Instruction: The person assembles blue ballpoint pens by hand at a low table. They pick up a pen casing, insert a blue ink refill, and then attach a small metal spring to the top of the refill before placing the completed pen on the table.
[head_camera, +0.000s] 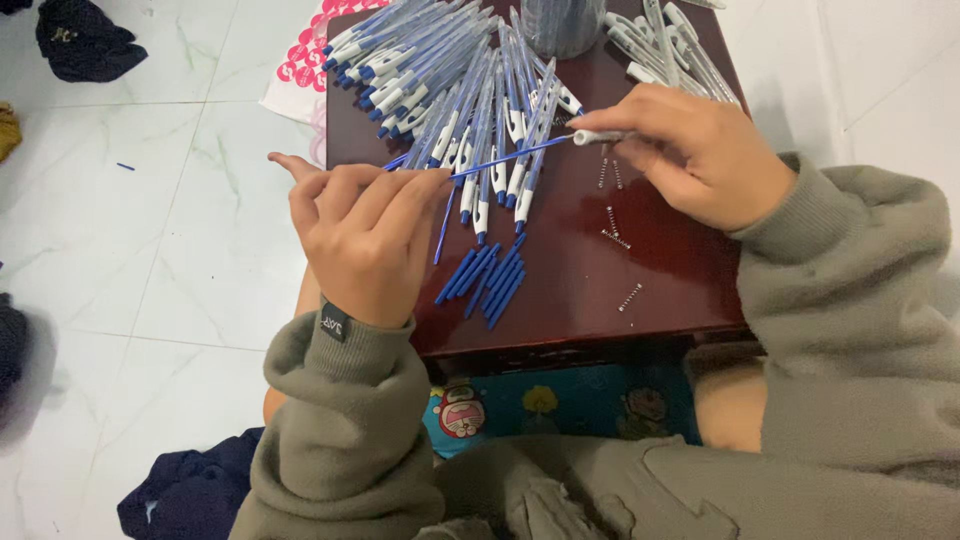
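Note:
My left hand (362, 232) pinches the near end of a thin blue ink refill (515, 155) above a small dark red table (575, 290). My right hand (690, 150) grips a short white pen part (597, 137) at the refill's far end. Under the refill lies a large heap of white-and-blue pens (450, 85). A small bunch of loose blue refills (487, 275) rests on the table just right of my left hand. Small metal springs (616, 235) lie scattered below my right hand.
A clear plastic cup (562, 22) stands at the table's far edge, with clear pen barrels (670, 45) piled at its right. A pink-and-white bag (305, 65) lies on the white tiled floor left of the table. Dark cloths (85, 40) lie on the floor.

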